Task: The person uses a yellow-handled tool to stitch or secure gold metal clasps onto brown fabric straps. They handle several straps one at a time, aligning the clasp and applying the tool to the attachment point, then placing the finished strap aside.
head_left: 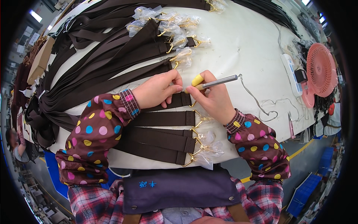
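Note:
My right hand (214, 99) grips a corded pen-shaped tool (220, 81), which has a silver barrel and a tan front part. A yellow cover wraps one of its fingers. My left hand (158, 89) is closed in a pinch close to the tool's front end; whatever lies between its fingertips is too small to make out. Under both hands is a dark brown strap (175, 100) with a stitched end and a gold metal hook. Nearer to me lie more brown straps (160, 118), their gold hooks (201, 147) partly wrapped in clear plastic.
A bundle of brown straps (67, 91) fans across the left of the white table (238, 48). Plastic-wrapped hooks (179, 24) are piled at the far side. To the right are a power strip (292, 74), a pink fan (320, 69), pink-handled scissors (291, 125) and the tool's loose cord (253, 99).

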`<action>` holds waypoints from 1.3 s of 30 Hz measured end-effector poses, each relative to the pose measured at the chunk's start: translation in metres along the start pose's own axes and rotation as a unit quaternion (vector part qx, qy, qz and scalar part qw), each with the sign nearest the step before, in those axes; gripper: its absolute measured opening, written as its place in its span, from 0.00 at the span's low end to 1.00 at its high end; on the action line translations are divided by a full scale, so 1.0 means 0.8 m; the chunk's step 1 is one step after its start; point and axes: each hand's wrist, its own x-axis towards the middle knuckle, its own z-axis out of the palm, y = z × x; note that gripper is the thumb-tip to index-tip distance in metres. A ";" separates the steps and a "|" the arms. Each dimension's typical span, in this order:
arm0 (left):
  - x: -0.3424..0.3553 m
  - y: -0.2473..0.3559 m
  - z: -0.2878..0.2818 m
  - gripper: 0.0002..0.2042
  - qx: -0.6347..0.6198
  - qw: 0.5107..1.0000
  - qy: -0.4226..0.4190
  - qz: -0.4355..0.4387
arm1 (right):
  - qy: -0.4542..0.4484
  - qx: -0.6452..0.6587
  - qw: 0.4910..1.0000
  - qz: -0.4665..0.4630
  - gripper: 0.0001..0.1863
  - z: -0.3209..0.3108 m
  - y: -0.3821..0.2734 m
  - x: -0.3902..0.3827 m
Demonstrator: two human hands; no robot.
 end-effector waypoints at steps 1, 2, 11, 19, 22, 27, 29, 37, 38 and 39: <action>0.000 0.001 0.000 0.06 0.003 1.000 0.000 0.000 | 0.005 -0.002 1.000 -0.010 0.13 0.001 0.003 0.000; 0.000 0.002 0.000 0.06 0.006 1.000 0.000 0.000 | 0.011 -0.004 1.000 -0.019 0.14 0.001 0.005 0.000; 0.000 0.001 0.000 0.07 0.013 1.000 0.000 0.000 | 0.012 -0.016 0.999 -0.026 0.14 0.003 0.007 0.002; -0.005 0.002 -0.005 0.07 0.089 0.995 0.018 0.039 | 0.033 0.033 0.999 -0.016 0.13 0.004 0.007 0.000; -0.001 -0.009 -0.005 0.07 0.146 0.985 0.016 0.088 | 0.035 0.029 0.999 -0.011 0.12 0.003 0.006 0.000; -0.001 -0.001 -0.004 0.06 0.106 0.993 0.019 0.048 | 0.035 0.031 0.999 -0.004 0.12 0.002 0.002 0.000; -0.001 0.001 -0.003 0.06 0.085 0.995 0.023 0.037 | 0.032 0.024 0.999 0.002 0.12 0.001 0.001 0.001; -0.001 0.004 0.000 0.07 0.061 0.997 0.021 0.028 | 0.025 0.001 1.000 0.004 0.12 0.000 0.000 0.001; -0.001 0.004 0.000 0.07 0.061 0.998 0.020 0.027 | 0.030 -0.001 1.000 -0.001 0.12 0.000 0.000 0.001; 0.000 0.004 0.000 0.07 0.060 0.998 0.019 0.026 | 0.031 0.002 1.000 0.000 0.12 0.000 0.000 0.001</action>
